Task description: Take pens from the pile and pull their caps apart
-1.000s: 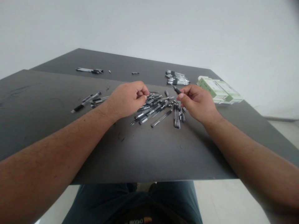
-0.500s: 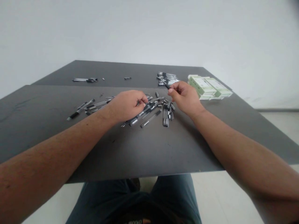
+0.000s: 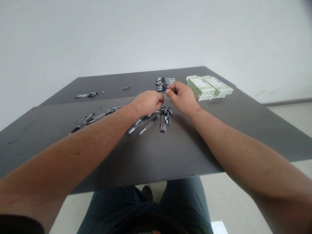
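My right hand pinches a black pen near one end, and its tip points up and left over the row of pens at the back. Close beside it, my left hand has its fingers curled together above the pen caps; whatever lies between those fingertips is hidden. Under and around the left wrist spreads a loose heap of clear and black pens. A short bundle of clear pen parts lies below both hands.
Green and white boxes are stacked to the right of my right hand. A few pens lie at the back left, with a small white piece and a single cap nearby. The grey table ends close to my legs.
My left hand has moved right, away from the middle of the heap, and is now close to my right hand. The right hand still holds the pen. The view has shifted slightly.
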Demonstrator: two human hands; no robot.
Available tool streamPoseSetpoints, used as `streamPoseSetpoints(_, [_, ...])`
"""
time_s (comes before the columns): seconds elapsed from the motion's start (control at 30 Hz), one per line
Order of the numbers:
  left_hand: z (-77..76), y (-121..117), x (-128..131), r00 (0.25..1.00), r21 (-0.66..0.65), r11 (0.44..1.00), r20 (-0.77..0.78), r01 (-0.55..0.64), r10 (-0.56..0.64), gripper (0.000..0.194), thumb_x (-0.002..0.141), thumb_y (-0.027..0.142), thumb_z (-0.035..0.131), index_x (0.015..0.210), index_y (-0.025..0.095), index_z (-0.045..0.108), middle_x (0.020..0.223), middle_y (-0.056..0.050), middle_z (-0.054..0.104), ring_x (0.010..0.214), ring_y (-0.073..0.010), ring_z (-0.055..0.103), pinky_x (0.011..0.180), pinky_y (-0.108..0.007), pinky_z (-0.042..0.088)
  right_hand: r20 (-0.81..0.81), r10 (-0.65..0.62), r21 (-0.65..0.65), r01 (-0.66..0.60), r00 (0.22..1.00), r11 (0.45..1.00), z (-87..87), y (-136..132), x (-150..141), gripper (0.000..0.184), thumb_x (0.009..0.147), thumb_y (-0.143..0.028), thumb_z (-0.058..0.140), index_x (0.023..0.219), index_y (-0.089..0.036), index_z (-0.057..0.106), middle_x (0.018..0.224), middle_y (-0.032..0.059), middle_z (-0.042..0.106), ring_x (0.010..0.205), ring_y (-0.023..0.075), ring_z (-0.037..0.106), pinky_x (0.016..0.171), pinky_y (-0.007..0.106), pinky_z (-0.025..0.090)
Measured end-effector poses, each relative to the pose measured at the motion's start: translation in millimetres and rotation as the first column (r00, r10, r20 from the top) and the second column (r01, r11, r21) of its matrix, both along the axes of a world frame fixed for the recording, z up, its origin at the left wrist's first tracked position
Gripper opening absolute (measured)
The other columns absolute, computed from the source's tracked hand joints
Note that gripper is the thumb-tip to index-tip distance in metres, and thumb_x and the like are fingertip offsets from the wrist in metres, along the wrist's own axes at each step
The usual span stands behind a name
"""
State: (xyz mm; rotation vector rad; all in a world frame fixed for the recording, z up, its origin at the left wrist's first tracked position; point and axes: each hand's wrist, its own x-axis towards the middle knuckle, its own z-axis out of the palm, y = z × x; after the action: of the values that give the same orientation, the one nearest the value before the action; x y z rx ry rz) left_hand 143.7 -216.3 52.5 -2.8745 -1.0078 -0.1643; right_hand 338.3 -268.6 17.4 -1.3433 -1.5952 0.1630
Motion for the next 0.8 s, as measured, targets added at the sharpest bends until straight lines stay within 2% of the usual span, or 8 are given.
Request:
streamPoseSetpoints(0.2, [-3.1, 12, 17, 0.992, -0.005, 0.999, -0.124, 0.037, -0.038, 0.036, 0.095, 0.02, 0.058, 0.113, 0.025, 0.088, 0.112, -0.012, 0.088, 0.104, -0.0307, 0.081, 0.084, -0.038, 0.055, -0.004, -0.018, 0.0, 0.018, 1.0, 1.0, 1.1, 2, 0, 0.008, 0.099, -0.032, 0.07, 0.1, -0.025, 0.072, 0.095, 0.0061, 0.079, 0.086, 0.0253, 0.068, 0.084, 0.042, 0.054])
streamPoseSetpoints(0.43, [-1.0, 14, 9, 0.98, -0.01, 1.0, -0.198, 0.009, -0.011, 0.038, 0.091, 0.025, 0.062, 0.12, 0.028, 0.088, 0.106, -0.011, 0.088, 0.101, -0.0308, 0.08, 0.082, -0.038, 0.055, 0.004, -0.017, 0.013, 0.017, 1.0, 1.0, -0.5, 6, 0, 0.01, 0.099, -0.034, 0.071, 0.1, -0.024, 0.073, 0.097, 0.006, 0.079, 0.09, 0.0265, 0.068, 0.087, 0.043, 0.054])
streamPoseSetpoints(0.6, [-5.1, 12, 5, 0.979, -0.002, 0.999, -0.201, 0.036, -0.035, 0.037, 0.092, 0.027, 0.062, 0.118, 0.028, 0.089, 0.106, -0.011, 0.087, 0.104, -0.0322, 0.079, 0.087, -0.04, 0.056, 0.01, -0.012, 0.001, 0.012, 1.0, 1.0, 1.3, 4, -2, 0.009, 0.1, -0.032, 0.071, 0.102, -0.024, 0.073, 0.096, 0.0052, 0.078, 0.089, 0.0258, 0.067, 0.088, 0.042, 0.054])
streamPoseSetpoints(0.8, [-11.6, 13, 9, 0.974, -0.012, 1.0, -0.224, 0.017, -0.02, 0.033, 0.088, 0.027, 0.063, 0.109, 0.027, 0.09, 0.097, -0.011, 0.086, 0.097, -0.0321, 0.079, 0.08, -0.04, 0.054, 0.023, -0.011, -0.011, 0.011, 1.0, 1.0, 3.9, 2, -3, 0.007, 0.101, -0.031, 0.072, 0.098, -0.024, 0.072, 0.094, 0.0048, 0.077, 0.086, 0.0251, 0.066, 0.087, 0.042, 0.054])
